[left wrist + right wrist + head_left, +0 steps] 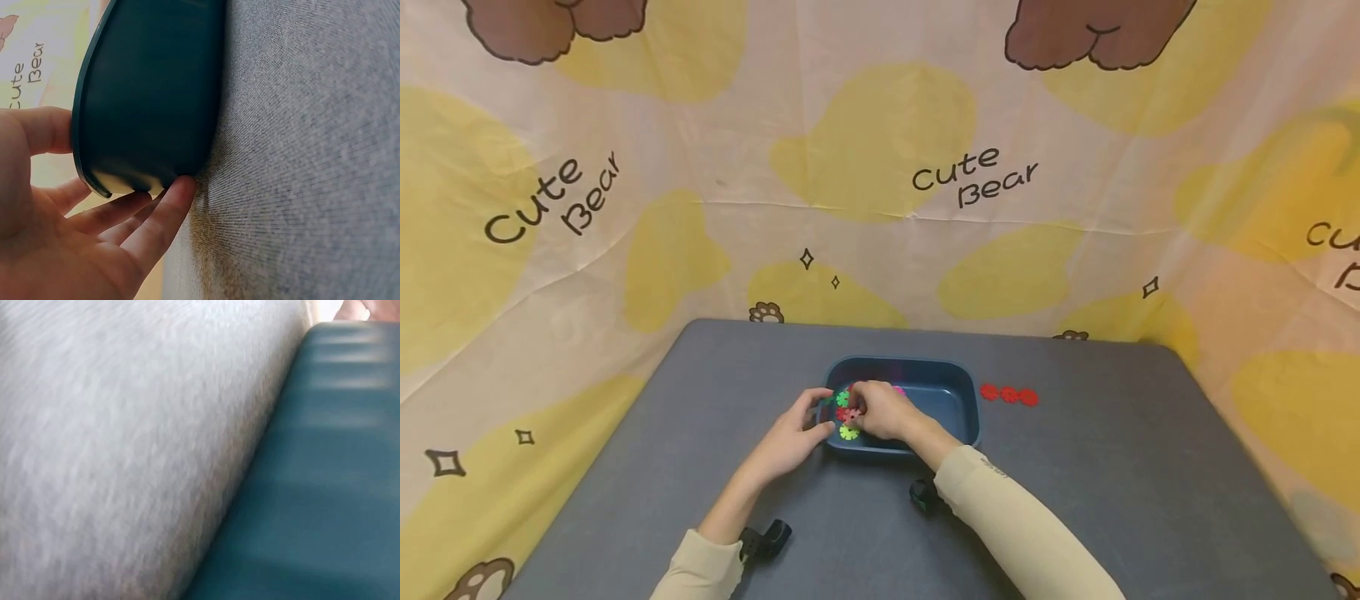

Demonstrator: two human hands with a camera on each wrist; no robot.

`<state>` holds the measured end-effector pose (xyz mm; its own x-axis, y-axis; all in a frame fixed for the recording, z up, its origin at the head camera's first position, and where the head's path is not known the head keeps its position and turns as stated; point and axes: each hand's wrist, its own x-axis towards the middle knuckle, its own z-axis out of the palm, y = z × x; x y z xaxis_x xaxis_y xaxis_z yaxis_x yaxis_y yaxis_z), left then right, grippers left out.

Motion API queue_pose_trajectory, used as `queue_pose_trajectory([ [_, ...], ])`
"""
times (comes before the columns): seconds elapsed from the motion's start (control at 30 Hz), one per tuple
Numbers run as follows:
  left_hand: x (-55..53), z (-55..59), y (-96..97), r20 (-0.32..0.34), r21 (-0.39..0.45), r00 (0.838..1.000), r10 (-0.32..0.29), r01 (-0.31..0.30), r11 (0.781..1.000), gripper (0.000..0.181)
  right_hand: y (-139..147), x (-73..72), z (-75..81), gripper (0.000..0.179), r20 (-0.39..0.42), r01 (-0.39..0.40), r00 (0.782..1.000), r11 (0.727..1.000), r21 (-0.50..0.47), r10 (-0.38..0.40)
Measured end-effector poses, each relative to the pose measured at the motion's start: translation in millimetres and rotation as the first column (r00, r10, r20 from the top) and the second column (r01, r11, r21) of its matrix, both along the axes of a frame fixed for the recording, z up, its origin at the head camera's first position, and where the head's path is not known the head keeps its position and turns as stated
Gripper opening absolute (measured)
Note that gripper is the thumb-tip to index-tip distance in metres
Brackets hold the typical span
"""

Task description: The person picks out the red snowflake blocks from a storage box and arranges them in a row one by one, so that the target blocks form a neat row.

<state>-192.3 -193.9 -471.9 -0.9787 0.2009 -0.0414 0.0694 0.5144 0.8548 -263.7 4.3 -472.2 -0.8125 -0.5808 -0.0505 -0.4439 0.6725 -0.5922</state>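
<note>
A dark blue-green plastic tray (951, 410) stands on the table, several small snowflake-shaped plastic pieces gathered at its left end. Among them are a green piece (843, 399) and a yellow-green piece (848, 432). My left hand (790, 435) holds the tray by its left end; in the left wrist view, the thumb and fingers spread around the end wall (147, 106). My right hand (883, 410) reaches into the tray over the pieces. Its thumb and forefinger pinch a pink snowflake piece (852, 417), partly hidden by the fingers. The right wrist view shows mainly the tray's outer side (319, 487).
Three red snowflake pieces (1009, 395) lie in a row on the grey table (1120, 467), to the right of the tray. A printed cloth (865, 150) hangs behind the table. Black wrist devices (765, 540) sit under both forearms.
</note>
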Motion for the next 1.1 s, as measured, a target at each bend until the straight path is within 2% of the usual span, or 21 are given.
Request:
queue_pose_trajectory([
  [0.4,0.8,-0.1,0.1,0.006,-0.014,1.0,0.019,-0.018,1.0,0.051,28.7,0.1,5.2,0.019,0.026,0.028,0.999,0.998,-0.052,-0.027],
  [0.6,0.6,0.1,0.5,-0.001,-0.019,1.0,0.021,-0.021,1.0,0.051,46.9,0.7,14.5,0.013,0.038,0.05,0.998,0.995,-0.085,-0.047],
  [0.87,2.2,0.3,0.0,0.005,-0.033,0.999,0.035,-0.035,0.999,0.052,72.2,4.6,28.8,0.014,0.057,0.082,0.996,0.989,-0.122,-0.076],
  [1.1,2.1,1.8,1.2,0.0,-0.022,1.0,0.025,-0.025,0.999,0.053,91.7,10.9,43.6,0.016,0.033,0.081,0.997,0.986,-0.148,-0.077],
])
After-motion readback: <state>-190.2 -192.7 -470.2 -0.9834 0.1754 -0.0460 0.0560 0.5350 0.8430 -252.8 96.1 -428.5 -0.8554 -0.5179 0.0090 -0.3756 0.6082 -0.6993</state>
